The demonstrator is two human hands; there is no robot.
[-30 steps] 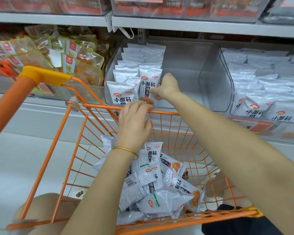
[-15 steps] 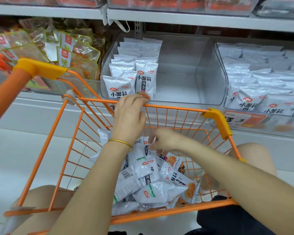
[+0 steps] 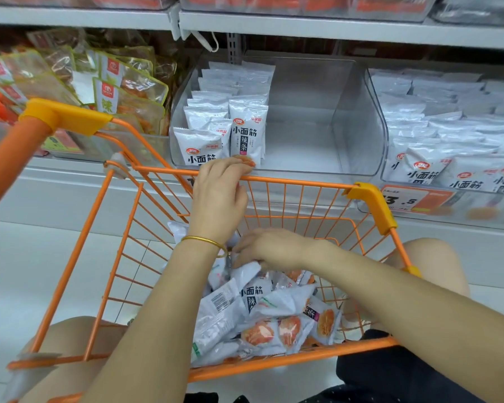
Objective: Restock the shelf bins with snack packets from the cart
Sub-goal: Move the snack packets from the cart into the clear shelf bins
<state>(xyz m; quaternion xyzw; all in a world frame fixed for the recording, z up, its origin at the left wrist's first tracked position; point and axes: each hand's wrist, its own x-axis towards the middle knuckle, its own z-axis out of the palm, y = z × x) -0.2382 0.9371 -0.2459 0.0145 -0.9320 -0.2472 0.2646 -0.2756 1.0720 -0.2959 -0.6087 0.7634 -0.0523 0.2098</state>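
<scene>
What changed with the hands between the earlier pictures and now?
The right hand left the middle bin and came down into the cart, onto the loose packets; whether its fingers grip one is unclear. The left hand kept holding its front rim; the bin's rows look unchanged.

left hand: fingertips curl out of sight at cart rim | right hand: fingertips hidden behind left hand's wrist among packets, grip unclear | price label: blurred, first digit covered by cart corner | right bin: cut by right edge | top-shelf bins: cut by top edge
</scene>
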